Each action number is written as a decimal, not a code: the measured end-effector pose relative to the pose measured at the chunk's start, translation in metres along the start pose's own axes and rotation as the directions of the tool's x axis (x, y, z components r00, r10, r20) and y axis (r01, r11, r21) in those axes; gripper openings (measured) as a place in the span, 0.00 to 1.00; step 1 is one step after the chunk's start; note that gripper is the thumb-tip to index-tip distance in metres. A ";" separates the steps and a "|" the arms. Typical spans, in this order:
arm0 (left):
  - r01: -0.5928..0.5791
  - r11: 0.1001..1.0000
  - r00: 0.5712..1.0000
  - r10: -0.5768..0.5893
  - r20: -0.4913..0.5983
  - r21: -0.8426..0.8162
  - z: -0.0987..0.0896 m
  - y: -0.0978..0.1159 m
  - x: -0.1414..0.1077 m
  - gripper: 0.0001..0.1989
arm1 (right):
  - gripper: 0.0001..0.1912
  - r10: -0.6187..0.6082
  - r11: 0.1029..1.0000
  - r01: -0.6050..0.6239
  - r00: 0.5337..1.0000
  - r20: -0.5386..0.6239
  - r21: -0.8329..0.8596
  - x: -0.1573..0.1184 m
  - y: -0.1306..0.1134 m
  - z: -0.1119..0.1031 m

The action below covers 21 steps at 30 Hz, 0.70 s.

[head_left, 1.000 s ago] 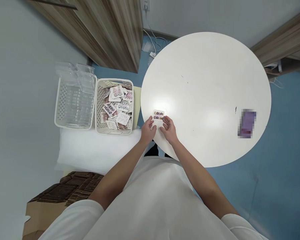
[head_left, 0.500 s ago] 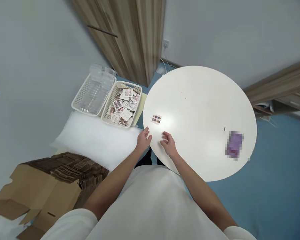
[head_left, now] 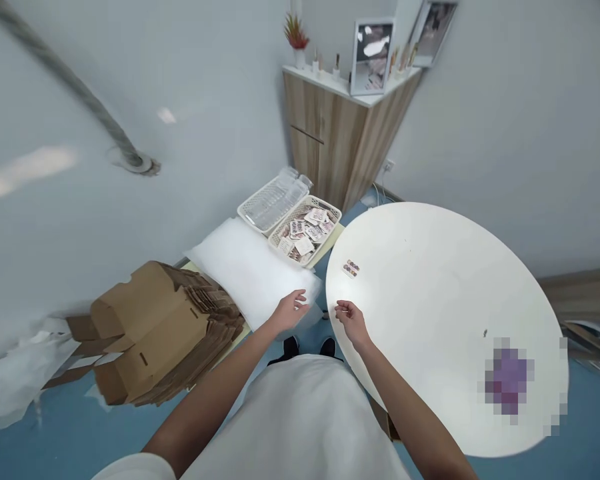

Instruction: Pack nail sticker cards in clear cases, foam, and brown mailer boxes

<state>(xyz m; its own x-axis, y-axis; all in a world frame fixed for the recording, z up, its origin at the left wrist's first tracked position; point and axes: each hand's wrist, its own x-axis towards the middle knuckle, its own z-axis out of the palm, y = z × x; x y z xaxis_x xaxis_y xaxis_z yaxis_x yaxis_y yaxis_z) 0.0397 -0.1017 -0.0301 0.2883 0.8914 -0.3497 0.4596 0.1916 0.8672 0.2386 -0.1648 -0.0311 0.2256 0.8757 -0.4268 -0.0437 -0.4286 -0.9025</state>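
My left hand [head_left: 291, 311] is over the near right end of a stack of white foam sheets [head_left: 240, 267]. Its fingers are loosely spread and hold nothing. My right hand [head_left: 351, 319] hovers at the left edge of a round white table [head_left: 430, 293], empty, with fingers slightly curled and apart. On the table beyond it lies a small card of what look like press-on nails [head_left: 351, 269], in two rows. A white basket [head_left: 286, 249] behind the foam holds many similar cards. Beside it, another white basket [head_left: 247, 215] holds clear plastic boxes.
Flattened brown cardboard boxes [head_left: 155, 313] are piled at the left, near crumpled white plastic [head_left: 23, 373]. A blurred-out purple item [head_left: 510, 373] lies on the table's right side. A wooden cabinet [head_left: 330, 133] with picture frames stands in the corner; a rope [head_left: 75, 80] hangs at upper left.
My view has swung left and up, so more wall and the cabinet top show. My left hand has shifted from the table edge to over the foam sheets. The nail card lies where it was.
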 end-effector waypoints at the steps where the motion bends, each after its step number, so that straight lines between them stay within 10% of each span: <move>1: -0.010 1.000 1.000 0.010 0.010 0.002 -0.008 -0.002 -0.002 0.22 | 0.17 0.001 1.000 -0.001 1.000 0.012 -0.006 0.003 -0.003 0.007; 9: -0.079 0.997 0.997 0.079 -0.009 0.005 -0.066 -0.010 0.000 0.18 | 0.17 -0.036 0.997 0.045 0.991 0.130 -0.066 0.030 -0.029 0.069; 21: -0.093 0.994 0.984 0.083 -0.159 -0.057 -0.138 0.010 0.068 0.23 | 0.20 -0.123 0.978 0.146 0.980 0.155 -0.151 0.101 -0.109 0.114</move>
<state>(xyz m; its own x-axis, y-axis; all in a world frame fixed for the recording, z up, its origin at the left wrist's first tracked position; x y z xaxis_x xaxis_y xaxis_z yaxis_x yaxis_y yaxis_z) -0.0517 0.0177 0.0039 0.1886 0.9581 -0.2156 0.3824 0.1305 0.9147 0.1554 -0.0042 0.0177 0.0759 0.9456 -0.3165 0.1373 -0.3243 -0.9360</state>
